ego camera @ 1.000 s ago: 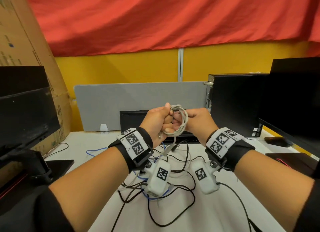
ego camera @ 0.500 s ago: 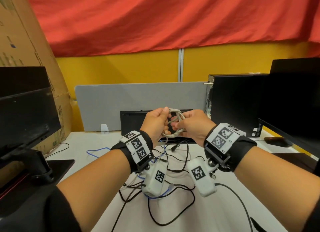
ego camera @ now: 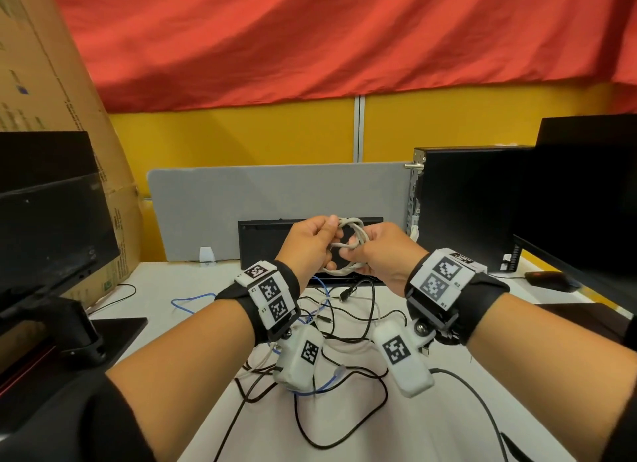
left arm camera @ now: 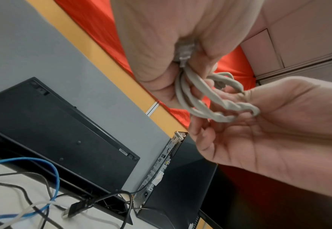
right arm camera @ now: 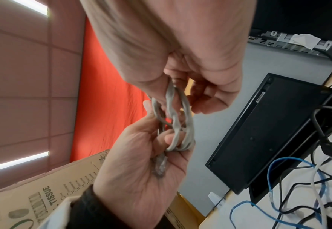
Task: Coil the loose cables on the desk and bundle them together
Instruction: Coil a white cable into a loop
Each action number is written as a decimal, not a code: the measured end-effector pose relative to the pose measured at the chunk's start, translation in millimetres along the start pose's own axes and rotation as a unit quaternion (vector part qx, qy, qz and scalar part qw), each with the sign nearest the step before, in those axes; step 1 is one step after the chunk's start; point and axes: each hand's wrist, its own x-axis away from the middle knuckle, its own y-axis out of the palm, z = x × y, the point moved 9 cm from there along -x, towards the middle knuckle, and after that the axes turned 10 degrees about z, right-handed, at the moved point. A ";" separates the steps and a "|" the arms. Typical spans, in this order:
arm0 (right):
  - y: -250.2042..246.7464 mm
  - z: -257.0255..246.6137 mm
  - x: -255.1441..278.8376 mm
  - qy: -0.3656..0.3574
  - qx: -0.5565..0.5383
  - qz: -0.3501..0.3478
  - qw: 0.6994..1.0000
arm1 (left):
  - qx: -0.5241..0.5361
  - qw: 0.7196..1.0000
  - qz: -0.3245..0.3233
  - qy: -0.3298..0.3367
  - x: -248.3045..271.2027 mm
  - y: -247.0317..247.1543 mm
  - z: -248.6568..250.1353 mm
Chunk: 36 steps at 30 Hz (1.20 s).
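Note:
Both hands hold a small coil of grey cable (ego camera: 349,246) up in the air above the desk. My left hand (ego camera: 324,241) pinches the coil's left side, and a grey plug (left arm camera: 185,52) lies in its palm. My right hand (ego camera: 362,254) grips the coil's right side, where the strands twist round each other (left arm camera: 237,106). From the right wrist, the coil (right arm camera: 177,120) hangs between the two hands. Loose black, blue and white cables (ego camera: 331,327) lie tangled on the white desk (ego camera: 431,427) below the wrists.
A black keyboard (ego camera: 262,241) leans on the grey divider (ego camera: 275,192) behind the hands. A black computer tower (ego camera: 462,206) and a monitor (ego camera: 586,203) stand at the right, with a dark mouse (ego camera: 548,279) beside them. At the left are another monitor (ego camera: 51,220) and a cardboard box (ego camera: 44,82).
The cable tail that hung below the coil a second ago has been drawn up into the hands. The left fist has loosened to a pinch, and the coil sits slightly lower.

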 end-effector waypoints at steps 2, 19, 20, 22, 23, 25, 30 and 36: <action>1.3 -2.6 0.5 -0.027 0.001 -0.008 1.000 | 0.002 1.000 -0.001 -0.002 0.5 0.2 1.0; 21.9 -59.1 50.1 -0.577 0.431 0.105 0.686 | 0.039 0.997 0.016 -0.060 -2.1 1.8 -2.7; 18.5 -58.7 47.5 -0.570 0.417 0.111 0.699 | 0.039 0.997 0.018 -0.064 -2.0 0.4 -2.2; 12.3 -57.9 44.6 -0.553 0.380 0.120 0.732 | 0.041 0.997 0.019 -0.069 -2.5 -2.1 0.1; 8.9 -56.2 41.9 -0.542 0.358 0.120 0.751 | 0.045 0.996 0.019 -0.070 -3.0 -3.7 1.5; 1.2 -53.6 36.5 -0.521 0.303 0.116 0.789 | 0.068 0.994 0.018 -0.079 -3.7 -7.9 3.0; -14.3 -50.0 21.9 -0.446 0.137 0.105 0.878 | 0.148 0.982 -0.014 -0.117 -1.9 -12.8 0.7; -17.3 -33.0 4.8 -0.285 -0.019 0.062 0.956 | 0.150 0.980 -0.020 -0.129 -4.5 -18.5 -1.3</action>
